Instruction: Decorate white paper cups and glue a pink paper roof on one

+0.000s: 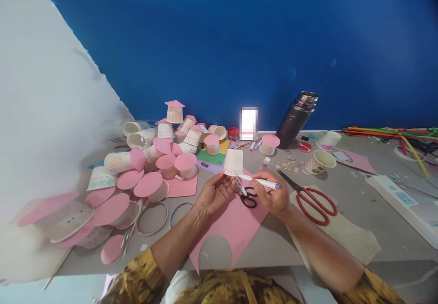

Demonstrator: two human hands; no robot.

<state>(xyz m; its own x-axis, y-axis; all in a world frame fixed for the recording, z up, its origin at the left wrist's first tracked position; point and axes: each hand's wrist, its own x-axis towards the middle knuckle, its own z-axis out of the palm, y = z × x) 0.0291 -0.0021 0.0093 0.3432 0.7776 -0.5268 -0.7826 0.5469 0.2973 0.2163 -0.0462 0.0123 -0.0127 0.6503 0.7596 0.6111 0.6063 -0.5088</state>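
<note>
My left hand [219, 189] grips a white paper cup [233, 162], held upside down, by its rim. Faint drawn lines, including a small window shape, mark the cup's side. A white marker pen [265, 183] with a purple end is pinched in my right hand [274, 194], its tip against the cup near the lower edge. Below the hands lie small black-handled scissors [249, 200] on a pink paper sheet [226, 222] with a rounded piece cut out. Red-handled scissors [316, 203] rest to the right of my right hand.
Many paper cups with pink round tops [148, 184] crowd the left. At the back stand a dark metal flask [294, 119] and a bright phone screen [248, 124]. A patterned paper cup [320, 162], a white power strip [402, 203] and coloured craft stems [386, 133] lie on the right.
</note>
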